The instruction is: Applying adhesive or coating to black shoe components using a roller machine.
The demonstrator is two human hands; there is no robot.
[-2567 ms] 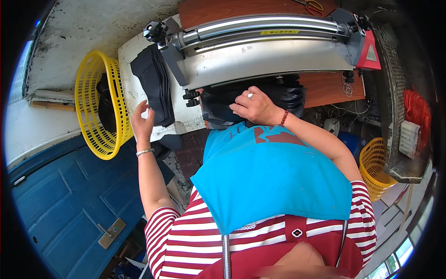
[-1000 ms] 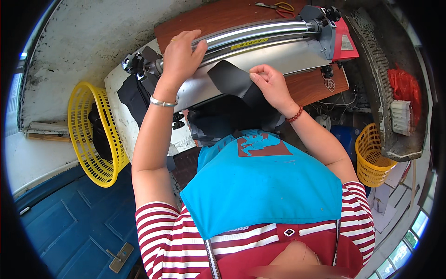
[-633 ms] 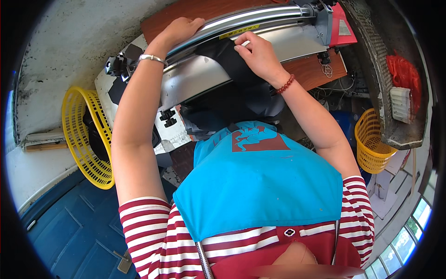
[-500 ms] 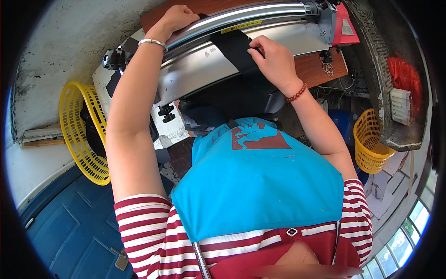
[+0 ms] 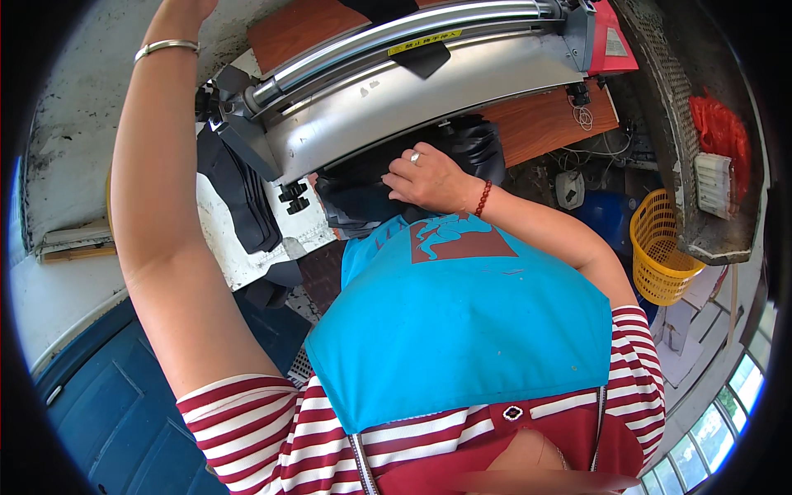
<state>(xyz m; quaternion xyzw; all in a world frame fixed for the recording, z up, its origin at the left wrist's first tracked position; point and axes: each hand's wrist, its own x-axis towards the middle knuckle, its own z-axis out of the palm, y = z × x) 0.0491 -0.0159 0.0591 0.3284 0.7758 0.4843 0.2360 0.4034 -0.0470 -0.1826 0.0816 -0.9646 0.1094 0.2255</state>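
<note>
My left hand [image 5: 186, 8] is raised at the upper left, and the picture's edge cuts off its fingers. My right hand [image 5: 431, 178], with a ring on it, rests at the pile of black sheet material [image 5: 355, 179] in front of my apron. Its fingers are curled; what they pinch is hidden. Ahead stands a roller machine [image 5: 371, 39] with a shiny metal plate [image 5: 351, 115]. A pointed black strip [image 5: 424, 61] sticks out from under the roller onto that plate. Another black piece [image 5: 379, 8] shows behind the roller.
Layered black pieces [image 5: 237, 188] lie left of the machine on a white surface. A black knob [image 5: 293, 198] juts below the plate. At right are a yellow basket [image 5: 660, 256], loose cables and a metal ledge [image 5: 718, 247]. A blue door [image 5: 115, 396] is at lower left.
My left hand has moved from the roller to the upper left. My right hand has left the black strip and come down to the pile. Most of the strip has passed under the roller.
</note>
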